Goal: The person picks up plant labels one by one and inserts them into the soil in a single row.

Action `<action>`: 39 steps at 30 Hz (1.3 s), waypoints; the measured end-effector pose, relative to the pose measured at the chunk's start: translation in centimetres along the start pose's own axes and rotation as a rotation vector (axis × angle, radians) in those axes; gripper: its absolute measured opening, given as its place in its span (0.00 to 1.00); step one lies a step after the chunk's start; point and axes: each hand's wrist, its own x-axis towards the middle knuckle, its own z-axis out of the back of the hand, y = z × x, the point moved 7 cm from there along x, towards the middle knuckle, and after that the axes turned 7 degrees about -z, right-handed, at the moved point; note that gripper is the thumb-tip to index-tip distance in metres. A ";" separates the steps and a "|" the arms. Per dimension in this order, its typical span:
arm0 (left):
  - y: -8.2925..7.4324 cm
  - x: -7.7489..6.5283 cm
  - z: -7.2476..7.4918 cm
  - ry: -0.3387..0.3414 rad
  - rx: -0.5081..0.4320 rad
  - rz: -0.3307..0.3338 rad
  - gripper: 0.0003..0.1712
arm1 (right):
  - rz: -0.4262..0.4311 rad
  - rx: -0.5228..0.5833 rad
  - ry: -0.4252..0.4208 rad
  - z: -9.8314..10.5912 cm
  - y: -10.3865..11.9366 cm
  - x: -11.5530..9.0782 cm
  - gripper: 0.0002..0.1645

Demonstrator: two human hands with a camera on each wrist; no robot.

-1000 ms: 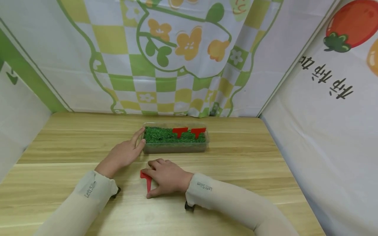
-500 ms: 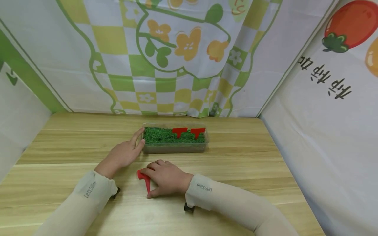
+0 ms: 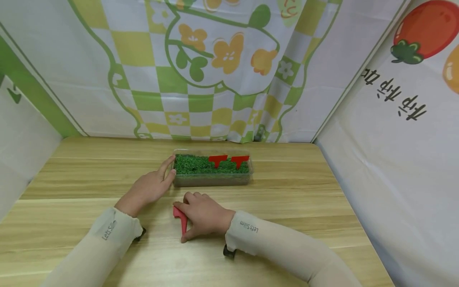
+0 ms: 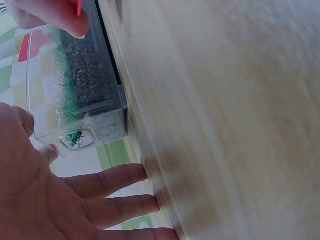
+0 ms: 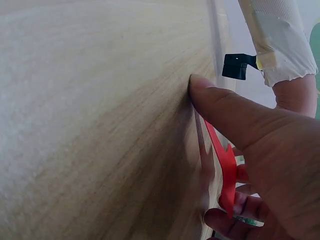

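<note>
A clear plastic planter box (image 3: 211, 181) with green artificial grass (image 3: 193, 164) stands towards the back of the table. My left hand (image 3: 152, 185) touches its left end with thumb and forefinger; the other fingers (image 4: 117, 210) stretch out straight, as the left wrist view shows. Nearer the front, my right hand (image 3: 206, 213) holds a red T-shaped plant label (image 3: 183, 221) between thumb and fingers. In the right wrist view, the thumb (image 5: 225, 107) lies at the stem of the label (image 5: 227, 167), with fingers behind its wide head. Thumb tip and label are close to the tabletop.
Two red plant labels stand upright in the grass, one near the middle (image 3: 218, 160) and one towards the right (image 3: 239, 160). A wooden table (image 3: 294, 199) lies beneath everything. Printed cloth (image 3: 208, 115) hangs behind the table, and white cloth (image 3: 394, 179) at the right.
The label in my right hand first swung slightly left, then back right and tipped up a little, the fingers shifting with it. My left hand and the planter box have stayed put.
</note>
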 end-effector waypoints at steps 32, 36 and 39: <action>0.1 -0.1 -0.1 0.003 -0.008 -0.001 0.38 | 0.111 0.070 -0.339 5.6 -2.2 -1.6 0.23; 0.1 -0.1 -0.1 0.013 -0.007 0.000 0.38 | 0.118 0.101 -0.389 6.9 -2.8 -1.9 0.21; 0.1 -0.1 -0.1 0.017 -0.008 -0.001 0.38 | 0.111 0.119 -0.418 7.8 -3.3 -1.9 0.20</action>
